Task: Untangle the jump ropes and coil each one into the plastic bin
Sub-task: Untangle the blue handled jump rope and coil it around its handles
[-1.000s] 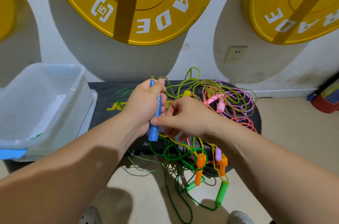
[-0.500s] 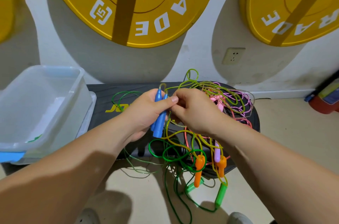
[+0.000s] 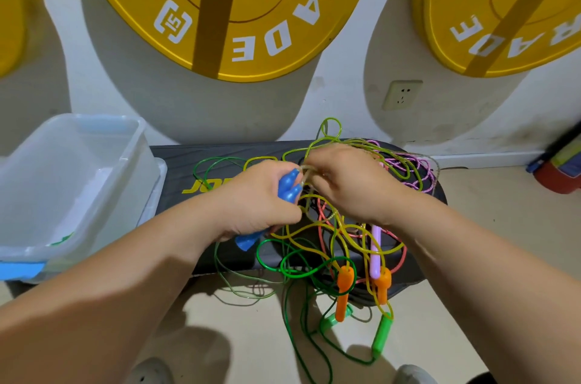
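Handle count: two blue handles, both gripped together in the left hand; two orange handles, two green handles and one lilac handle. The right hand has its fingers curled, pinching a pale cord right at the blue tips. The tangle of jump ropes covers the right half of the black step board and spills over its front edge. The plastic bin sits at the board's left end. Yellow "JO" shows on the board, and the two yellow plates read "15" and "RADE".
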